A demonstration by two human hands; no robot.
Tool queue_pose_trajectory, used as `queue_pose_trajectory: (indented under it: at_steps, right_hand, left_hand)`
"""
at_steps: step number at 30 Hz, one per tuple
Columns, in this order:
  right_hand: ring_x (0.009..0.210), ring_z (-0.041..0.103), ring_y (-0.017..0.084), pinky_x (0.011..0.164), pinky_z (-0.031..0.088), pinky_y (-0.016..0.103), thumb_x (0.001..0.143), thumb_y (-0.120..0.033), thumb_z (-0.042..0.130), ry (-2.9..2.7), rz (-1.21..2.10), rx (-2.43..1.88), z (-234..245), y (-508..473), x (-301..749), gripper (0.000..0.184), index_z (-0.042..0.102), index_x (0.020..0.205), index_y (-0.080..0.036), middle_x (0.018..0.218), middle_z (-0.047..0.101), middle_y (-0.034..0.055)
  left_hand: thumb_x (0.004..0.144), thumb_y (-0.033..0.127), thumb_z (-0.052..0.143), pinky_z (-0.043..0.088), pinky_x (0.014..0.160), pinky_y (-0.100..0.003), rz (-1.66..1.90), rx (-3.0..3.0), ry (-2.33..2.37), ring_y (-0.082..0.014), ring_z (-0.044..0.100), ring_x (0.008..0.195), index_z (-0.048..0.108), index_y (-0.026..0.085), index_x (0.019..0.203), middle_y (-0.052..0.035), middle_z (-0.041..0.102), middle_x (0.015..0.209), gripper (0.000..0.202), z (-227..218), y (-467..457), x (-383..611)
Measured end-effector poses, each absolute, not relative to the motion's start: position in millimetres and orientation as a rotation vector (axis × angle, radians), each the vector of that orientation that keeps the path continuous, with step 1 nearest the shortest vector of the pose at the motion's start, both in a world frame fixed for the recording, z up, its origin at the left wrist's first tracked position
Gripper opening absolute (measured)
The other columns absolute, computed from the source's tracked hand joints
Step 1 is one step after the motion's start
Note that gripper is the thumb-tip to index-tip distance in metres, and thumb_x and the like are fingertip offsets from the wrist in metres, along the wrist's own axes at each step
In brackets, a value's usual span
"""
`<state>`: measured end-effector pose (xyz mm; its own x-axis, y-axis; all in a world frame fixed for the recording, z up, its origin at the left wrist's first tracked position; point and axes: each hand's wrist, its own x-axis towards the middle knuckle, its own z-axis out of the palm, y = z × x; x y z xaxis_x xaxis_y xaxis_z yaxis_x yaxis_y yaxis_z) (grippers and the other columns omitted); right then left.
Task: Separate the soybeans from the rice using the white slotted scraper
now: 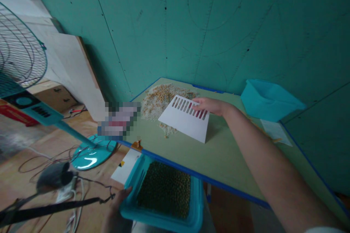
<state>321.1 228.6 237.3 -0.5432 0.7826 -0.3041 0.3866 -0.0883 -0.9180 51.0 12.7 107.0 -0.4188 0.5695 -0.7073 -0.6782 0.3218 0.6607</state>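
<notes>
Head | white slotted sheet [186, 123] | in right grip [210, 105], extending leftward

White card [183, 123] — blue-edged, pale-green table [218, 156]

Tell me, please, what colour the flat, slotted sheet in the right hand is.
The flat, slotted sheet is white, clearest in the head view.

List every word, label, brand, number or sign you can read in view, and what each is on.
No text is readable.
Green wall: faint rows of marks, too blurred to read.
Fan: panel markings, too blurred.
Cardboard box: dark marks, illegible.
Pixelated patch: blocked out.
White slotted sheet in the right hand: no lettering visible.
</notes>
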Motion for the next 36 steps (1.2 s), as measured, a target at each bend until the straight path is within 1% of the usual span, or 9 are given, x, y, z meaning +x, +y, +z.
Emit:
queue_pose_trajectory:
  at_steps: [3,8,12,18,21,24,29,32,36]
  right_hand:
    - [0.053,0.055,0.008,0.051,0.043,0.020,0.077,-0.018,0.054,-1.881,1.687,-1.239,234.7,228.8,318.2,0.018,0.052,0.095,-0.017,0.068,0.060,-0.0027]
    - [0.052,0.054,0.007,0.050,0.043,0.020,0.078,-0.019,0.053,-1.903,1.693,-1.207,231.6,229.1,314.8,0.013,0.052,0.090,-0.016,0.069,0.059,-0.0024]
    - [0.052,0.055,0.008,0.051,0.044,0.020,0.078,-0.018,0.053,-1.886,1.722,-1.196,229.8,229.9,313.5,0.012,0.051,0.090,-0.016,0.069,0.059,-0.0022]
    - [0.052,0.055,0.008,0.050,0.044,0.020,0.077,-0.016,0.053,-1.830,1.737,-1.217,230.6,227.9,309.4,0.010,0.052,0.087,-0.016,0.065,0.059,-0.0028]
    - [0.051,0.054,0.007,0.049,0.043,0.019,0.077,-0.015,0.053,-1.834,1.754,-1.198,229.7,227.4,307.2,0.011,0.052,0.088,-0.016,0.065,0.058,-0.0032]
    - [0.049,0.053,0.007,0.048,0.043,0.019,0.078,-0.016,0.052,-1.843,1.787,-1.189,227.9,227.9,305.5,0.014,0.052,0.093,-0.016,0.066,0.058,-0.0033]
    - [0.051,0.055,0.007,0.048,0.044,0.019,0.078,-0.014,0.052,-1.798,1.777,-1.178,229.6,228.0,307.2,0.014,0.052,0.091,-0.016,0.066,0.060,-0.0033]
    - [0.050,0.055,0.007,0.047,0.044,0.018,0.078,-0.013,0.051,-1.767,1.732,-1.187,231.3,228.3,311.0,0.012,0.051,0.089,-0.016,0.063,0.059,-0.0037]
    - [0.049,0.055,0.007,0.047,0.043,0.018,0.078,-0.013,0.051,-1.777,1.751,-1.181,228.3,230.3,313.2,0.013,0.051,0.090,-0.016,0.063,0.059,-0.0034]
  left_hand:
    - [0.053,0.011,0.062,0.054,0.060,-0.038,1.362,-0.071,1.439,-0.0334,0.066,0.075,0.056,0.027,0.049,0.0019,0.058,0.035,0.018,104.4,12.6,49.7]
    - [0.054,0.016,0.061,0.053,0.066,-0.043,1.316,-0.077,1.380,-0.0350,0.065,0.082,0.065,0.022,0.064,-0.0031,0.070,0.056,0.012,108.6,9.1,52.0]
    - [0.054,0.017,0.064,0.053,0.066,-0.040,1.322,-0.109,1.431,-0.0330,0.065,0.081,0.063,0.021,0.063,-0.0027,0.069,0.055,0.010,111.4,8.9,52.2]
    - [0.060,0.021,0.060,0.053,0.064,-0.041,1.296,-0.130,1.403,-0.0312,0.066,0.080,0.066,0.020,0.083,-0.0037,0.073,0.073,0.024,104.8,10.6,49.2]
    - [0.060,0.019,0.062,0.052,0.058,-0.040,1.217,-0.206,1.473,-0.0311,0.066,0.071,0.065,0.020,0.086,-0.0027,0.070,0.060,0.026,97.6,17.1,43.9]
    - [0.063,0.018,0.062,0.049,0.049,-0.037,1.107,-0.248,1.518,-0.0294,0.064,0.053,0.066,0.019,0.087,0.0019,0.060,0.039,0.024,89.5,26.6,30.9]
    - [0.066,0.000,0.053,0.039,0.035,-0.030,0.989,-0.253,1.531,-0.0200,0.047,0.027,0.066,0.006,0.094,0.0038,0.049,0.025,0.032,86.3,32.3,16.6]
    - [0.067,0.008,0.053,0.047,0.045,-0.033,1.136,-0.165,1.453,-0.0260,0.061,0.044,0.065,0.011,0.102,0.0020,0.057,0.034,0.037,94.2,22.4,29.6]
    - [0.062,0.017,0.058,0.053,0.060,-0.040,1.306,-0.023,1.387,-0.0315,0.067,0.072,0.063,0.017,0.105,-0.0039,0.073,0.068,0.043,114.2,8.9,53.2]
